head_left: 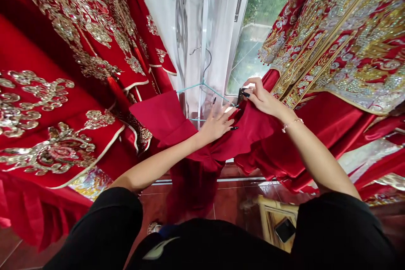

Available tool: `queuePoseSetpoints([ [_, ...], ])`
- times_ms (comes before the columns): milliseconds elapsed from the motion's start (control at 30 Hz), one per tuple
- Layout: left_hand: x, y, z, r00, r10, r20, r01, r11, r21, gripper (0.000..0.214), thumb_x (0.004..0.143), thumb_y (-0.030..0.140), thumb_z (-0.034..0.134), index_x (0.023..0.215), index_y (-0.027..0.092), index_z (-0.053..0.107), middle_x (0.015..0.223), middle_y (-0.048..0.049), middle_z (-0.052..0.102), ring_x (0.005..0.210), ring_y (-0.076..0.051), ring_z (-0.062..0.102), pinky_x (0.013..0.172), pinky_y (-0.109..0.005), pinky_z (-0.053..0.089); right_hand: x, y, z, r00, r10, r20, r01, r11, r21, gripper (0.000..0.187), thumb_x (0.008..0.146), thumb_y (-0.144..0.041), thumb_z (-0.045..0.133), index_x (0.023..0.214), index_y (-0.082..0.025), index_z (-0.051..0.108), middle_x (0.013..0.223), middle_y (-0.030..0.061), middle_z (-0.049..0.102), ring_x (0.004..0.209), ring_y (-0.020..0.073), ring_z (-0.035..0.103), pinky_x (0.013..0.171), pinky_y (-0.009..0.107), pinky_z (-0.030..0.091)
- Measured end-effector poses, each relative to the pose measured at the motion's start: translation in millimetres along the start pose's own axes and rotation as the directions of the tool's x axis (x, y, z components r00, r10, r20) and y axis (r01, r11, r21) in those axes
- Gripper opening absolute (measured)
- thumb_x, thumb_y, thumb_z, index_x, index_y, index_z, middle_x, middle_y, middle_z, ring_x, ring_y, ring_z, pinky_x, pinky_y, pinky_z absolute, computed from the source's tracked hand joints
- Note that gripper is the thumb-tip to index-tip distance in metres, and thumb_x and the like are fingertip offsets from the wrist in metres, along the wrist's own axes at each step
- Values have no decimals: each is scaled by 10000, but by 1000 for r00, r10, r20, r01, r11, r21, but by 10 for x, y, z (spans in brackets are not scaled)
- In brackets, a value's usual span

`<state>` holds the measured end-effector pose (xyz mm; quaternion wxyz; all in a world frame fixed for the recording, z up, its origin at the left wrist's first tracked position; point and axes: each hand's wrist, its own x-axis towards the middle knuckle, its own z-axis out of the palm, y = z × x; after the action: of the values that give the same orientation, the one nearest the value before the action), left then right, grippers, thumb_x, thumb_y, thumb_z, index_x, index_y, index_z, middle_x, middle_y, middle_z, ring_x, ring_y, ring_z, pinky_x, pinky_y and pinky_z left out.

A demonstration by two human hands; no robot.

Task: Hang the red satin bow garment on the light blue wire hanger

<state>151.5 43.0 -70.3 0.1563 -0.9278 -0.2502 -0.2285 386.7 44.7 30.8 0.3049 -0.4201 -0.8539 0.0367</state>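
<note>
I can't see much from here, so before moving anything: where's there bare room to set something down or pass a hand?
Bare red floor tile lies between the hanging red satin and the bamboo stool, which holds a phone. A hand might pass by the white sheer curtain, above the teal hanger. It's crowded around the left hand and right hand, between gold-embroidered red robes.

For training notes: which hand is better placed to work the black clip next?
Probably the right hand: its fingers touch the black clip; the left hand lies further off on the red cloth.
</note>
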Motion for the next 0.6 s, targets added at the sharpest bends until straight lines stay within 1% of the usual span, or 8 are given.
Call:
queuePoseSetpoints([
  [167,-209,52,-16,999,-18,33,19,999,-30,359,1022,236,468,1321,115,627,1597,-184,417,1526,-337,330,1177,-556,405,394,-142,85,989,-114,89,118,992,-39,462,1028,-595,308,1342,-263,373,810,4,527,721,191,534,855,408,514],
  [300,-305,93,-111,993,-56,109,60,997,-38,425,1031,244,436,1395,74,578,1570,-210,448,1518,-332,347,1209,-553,357,624,-365,220,975,-187,122,193,981,-37,413,1032,-503,387,1349,-239,390,910,31,543,824,189,568,896,421,508],
  [367,-425,185,-202,989,-108,97,109,994,-9,497,1029,232,427,1505,100,472,1599,-202,407,1537,-321,310,1223,-570,324,654,-511,249,977,-208,39,210,977,-27,430,1019,-510,417,1359,-249,383,1016,59,542,923,208,581,912,438,518],
  [433,-603,298,-301,987,-140,83,139,990,19,571,1024,196,404,1590,160,340,1626,-176,372,1540,-293,311,1215,-571,339,605,-666,232,955,-204,-215,204,979,-24,442,1010,-553,392,1353,-276,362,1132,82,501,1018,235,578,904,462,536],
  [467,-703,342,-343,986,-146,81,144,989,27,584,1023,188,395,1602,187,317,1617,-164,395,1529,-284,338,1208,-582,348,549,-740,214,904,-192,-383,198,980,-25,434,1003,-575,379,1329,-289,359,1165,88,474,1041,245,575,885,466,547],
  [533,-890,373,-401,982,-166,84,163,986,45,547,1028,217,408,1574,210,380,1533,-158,517,1465,-290,445,1191,-629,349,386,-862,198,724,-156,-672,179,983,-36,403,980,-607,387,1246,-304,369,1159,92,443,1036,257,576,828,455,564],
  [567,-967,353,-416,979,-185,90,180,982,59,513,1026,251,440,1537,202,443,1462,-166,586,1409,-302,509,1182,-653,346,287,-902,217,635,-133,-761,161,986,-38,391,964,-614,410,1203,-306,378,1132,94,441,1024,264,580,804,449,568],
  [600,-1031,310,-424,974,-204,98,197,977,77,472,1016,281,487,1477,187,522,1381,-176,642,1342,-314,565,1174,-667,346,182,-925,263,574,-102,-812,133,991,-31,382,951,-615,432,1170,-305,386,1103,96,446,1017,273,583,794,451,569],
])
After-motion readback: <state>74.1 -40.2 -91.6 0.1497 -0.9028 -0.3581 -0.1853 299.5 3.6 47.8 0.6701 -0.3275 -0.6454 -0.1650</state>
